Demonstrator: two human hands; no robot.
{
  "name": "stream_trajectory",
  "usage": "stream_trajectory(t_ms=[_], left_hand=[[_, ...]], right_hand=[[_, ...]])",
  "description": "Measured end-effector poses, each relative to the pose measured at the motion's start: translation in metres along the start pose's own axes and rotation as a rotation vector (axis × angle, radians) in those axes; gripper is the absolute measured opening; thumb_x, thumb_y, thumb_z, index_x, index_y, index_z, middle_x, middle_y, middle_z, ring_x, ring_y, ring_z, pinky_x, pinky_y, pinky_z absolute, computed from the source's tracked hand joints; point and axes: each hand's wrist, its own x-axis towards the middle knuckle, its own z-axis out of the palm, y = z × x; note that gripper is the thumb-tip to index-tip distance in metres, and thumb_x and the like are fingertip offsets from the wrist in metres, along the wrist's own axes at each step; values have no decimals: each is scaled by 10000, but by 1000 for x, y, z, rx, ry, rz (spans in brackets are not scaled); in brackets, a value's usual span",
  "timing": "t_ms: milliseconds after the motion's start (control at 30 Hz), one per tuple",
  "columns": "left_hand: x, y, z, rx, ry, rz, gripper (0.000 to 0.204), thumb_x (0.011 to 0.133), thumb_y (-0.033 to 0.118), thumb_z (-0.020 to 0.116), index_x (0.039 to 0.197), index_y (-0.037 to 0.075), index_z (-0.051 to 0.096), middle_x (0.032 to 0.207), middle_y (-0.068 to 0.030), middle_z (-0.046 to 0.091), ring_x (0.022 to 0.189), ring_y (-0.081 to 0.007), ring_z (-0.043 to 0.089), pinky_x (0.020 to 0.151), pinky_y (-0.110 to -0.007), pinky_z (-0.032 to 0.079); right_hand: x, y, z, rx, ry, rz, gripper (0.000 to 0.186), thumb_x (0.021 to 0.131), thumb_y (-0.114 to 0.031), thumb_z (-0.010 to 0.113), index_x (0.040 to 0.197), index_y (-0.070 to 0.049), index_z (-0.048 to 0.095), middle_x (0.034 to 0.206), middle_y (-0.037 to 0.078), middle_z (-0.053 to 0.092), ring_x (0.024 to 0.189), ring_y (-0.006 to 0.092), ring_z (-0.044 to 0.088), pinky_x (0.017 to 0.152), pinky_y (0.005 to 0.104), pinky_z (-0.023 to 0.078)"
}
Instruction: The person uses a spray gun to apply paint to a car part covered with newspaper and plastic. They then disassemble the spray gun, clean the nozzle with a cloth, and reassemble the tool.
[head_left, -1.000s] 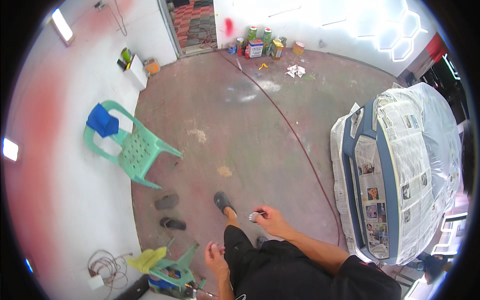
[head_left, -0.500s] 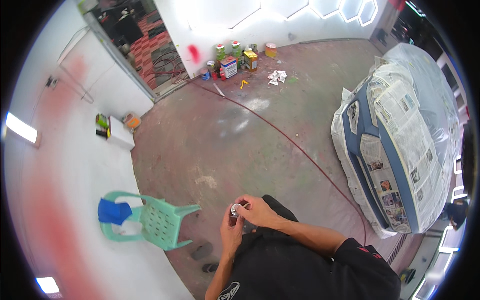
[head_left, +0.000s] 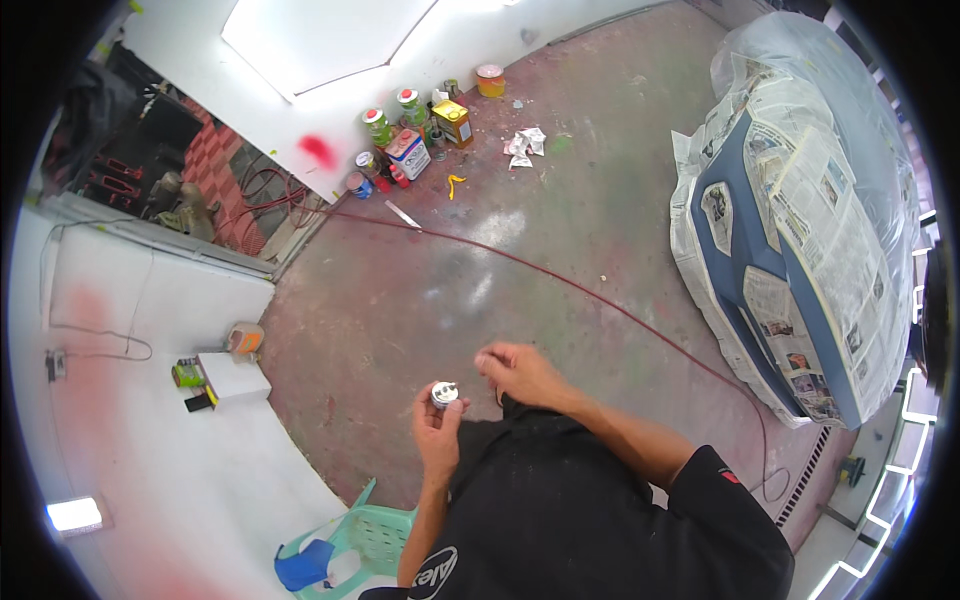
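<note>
My left hand (head_left: 437,432) is closed around a small round silver-white metal piece (head_left: 445,394), its top facing up and carrying a small dark part. Its exact kind cannot be made out. To its right, apart from the piece, my right hand (head_left: 525,374) is raised with fingers curled and the tips pressed together. Whether anything small sits in that pinch is hidden. Both hands are in front of my black shirt (head_left: 600,500), over the stained floor.
A red hose (head_left: 540,268) crosses the floor toward a blue-grey car bumper (head_left: 735,240) masked with newspaper (head_left: 835,270). Paint cans (head_left: 408,155) and crumpled paper (head_left: 524,146) lie ahead. A green plastic chair (head_left: 383,535) with a blue cloth (head_left: 304,566) stands lower left, near a white box (head_left: 235,377).
My hands were together on the metal piece; the right has come off it and moved right and up. The left still holds it. The view has turned, shifting the chair lower.
</note>
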Motion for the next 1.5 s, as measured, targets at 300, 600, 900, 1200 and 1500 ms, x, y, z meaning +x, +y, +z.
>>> stream_trajectory(t_ms=[300,600,900,1200,1500], left_hand=[[276,63,31,-392,-112,-224,403,974,-63,525,1365,38,529,1312,-210,673,1030,-302,742,911,-457,634],[632,72,103,-324,-178,-571,333,1088,311,614,937,23,690,1036,-144,729,900,-228,722,778,-394,626],[928,-7,233,224,38,-657,411,1049,448,713,939,53,682,721,-66,688,567,-169,654,492,-314,536],[1270,-204,357,505,370,-558,634,962,522,802,1147,-69,666,766,-98,665,513,-161,582,462,-309,447],[1421,-324,405,763,479,-734,1423,754,590,961,1545,-253,130,994,-213,710,601,-220,661,514,-329,538]], right_hand=[[224,-68,-121,-76,367,44,323,1089,-296,625,1164,-8,751,815,30,685,766,104,620,688,312,490],[425,-42,-276,-241,681,261,353,1053,-306,641,1188,1,752,880,110,764,822,204,720,797,372,561],[643,-41,-411,-228,635,454,339,1022,-288,695,1138,23,760,888,135,768,821,219,724,790,367,562],[983,95,-574,-272,587,483,378,1020,-317,670,1172,17,757,1103,225,783,1064,391,741,941,448,549],[1159,216,-657,-658,365,290,293,971,-173,690,1218,-36,769,1573,285,536,1209,439,691,1005,505,564]])
